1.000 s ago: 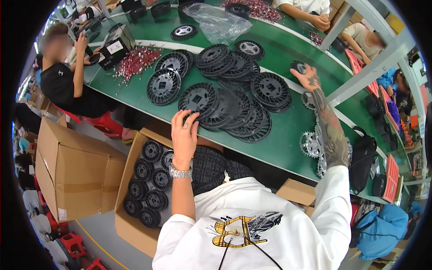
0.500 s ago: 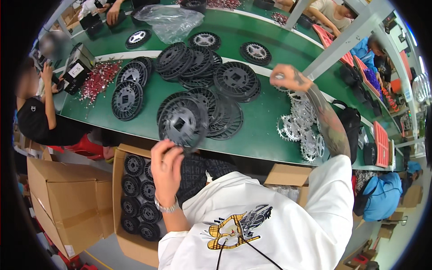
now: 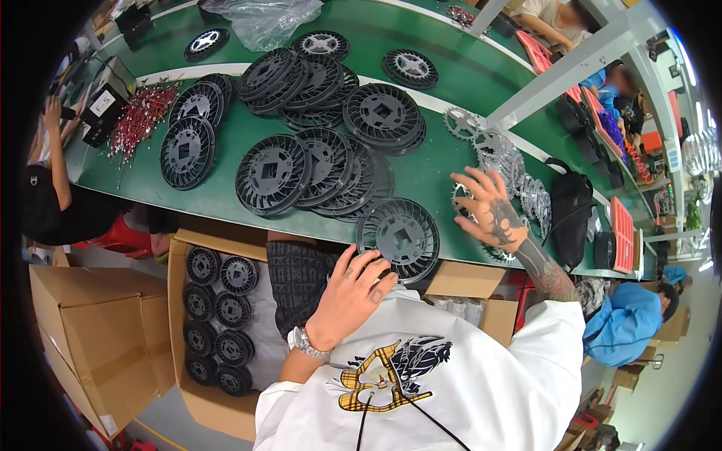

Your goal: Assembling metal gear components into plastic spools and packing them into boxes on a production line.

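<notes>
My left hand (image 3: 352,295) grips the near rim of a black slotted disc (image 3: 402,234) with a square centre hole. The disc lies flat at the near edge of the green table (image 3: 226,139). My right hand (image 3: 490,212) rests with fingers spread on a silver toothed disc (image 3: 460,197), beside a heap of silver toothed discs (image 3: 519,177). Overlapping rows of the same black discs (image 3: 316,169) cover the table's middle. More small black discs fill an open cardboard box (image 3: 218,316) below the table, left of my body.
A person in black (image 3: 53,203) sits at the left by a pile of red-wired parts (image 3: 139,116). A clear plastic bag (image 3: 263,22) lies at the far edge. A black bag (image 3: 571,214) hangs at the right; a person in blue (image 3: 624,323) sits beyond. Closed cartons (image 3: 90,338) stand at the lower left.
My left hand raised a black disc in the air, then brought it down flat at the table's near edge. My right hand moved nearer, onto the silver toothed discs.
</notes>
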Motion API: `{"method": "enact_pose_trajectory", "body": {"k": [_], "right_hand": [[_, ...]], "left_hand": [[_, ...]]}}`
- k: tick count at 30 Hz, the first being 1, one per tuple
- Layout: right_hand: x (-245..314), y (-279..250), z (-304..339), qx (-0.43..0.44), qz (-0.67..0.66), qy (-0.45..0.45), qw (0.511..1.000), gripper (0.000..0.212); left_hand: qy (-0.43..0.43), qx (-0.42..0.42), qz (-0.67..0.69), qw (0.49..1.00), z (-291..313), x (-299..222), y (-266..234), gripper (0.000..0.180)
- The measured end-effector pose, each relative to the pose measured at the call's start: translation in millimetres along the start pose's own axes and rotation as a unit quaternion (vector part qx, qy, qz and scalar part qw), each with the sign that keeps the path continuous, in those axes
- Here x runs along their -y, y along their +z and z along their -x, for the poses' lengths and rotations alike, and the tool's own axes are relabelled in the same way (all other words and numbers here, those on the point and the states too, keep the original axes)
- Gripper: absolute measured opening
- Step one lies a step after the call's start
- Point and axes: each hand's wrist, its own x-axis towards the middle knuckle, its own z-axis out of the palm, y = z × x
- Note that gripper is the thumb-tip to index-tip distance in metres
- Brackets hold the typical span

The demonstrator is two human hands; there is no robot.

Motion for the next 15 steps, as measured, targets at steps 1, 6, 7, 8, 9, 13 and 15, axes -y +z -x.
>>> {"method": "enact_pose_trajectory", "body": {"k": [1, 6, 7, 8, 9, 13, 15], "right_hand": [[3, 0, 1, 0.006, -0.031, 0.010, 0.999, 0.029], [16, 4, -13, 0.028, -0.063, 0.018, 0.997, 0.049], [20, 9, -19, 0.030, -0.068, 0.006, 0.997, 0.057], [19, 16, -26, 0.019, -0.049, -0.012, 0.999, 0.065], [16, 15, -32, 0.018, -0.050, -0.012, 0.999, 0.065], [-2, 7, -47, -0.066, -0.111, -0.012, 0.992, 0.053], [-15, 12, -46, -0.084, -0.069, -0.007, 0.994, 0.040]], "left_hand": [[-0.001, -0.001, 0.000, 1.000, 1, 0, 2, 0.026], [0.008, -0.003, 0.013, 1.000, 2, 0, 13, 0.024], [0.010, -0.003, 0.013, 1.000, 1, -1, 14, 0.024], [0.002, -0.006, 0.006, 1.000, 0, -2, 15, 0.024], [-0.007, -0.009, -0.003, 1.000, 0, -1, 15, 0.024], [-0.002, -0.011, 0.001, 1.000, 2, 4, 17, 0.024], [0.005, -0.010, -0.002, 1.000, 4, 1, 17, 0.025]]}}
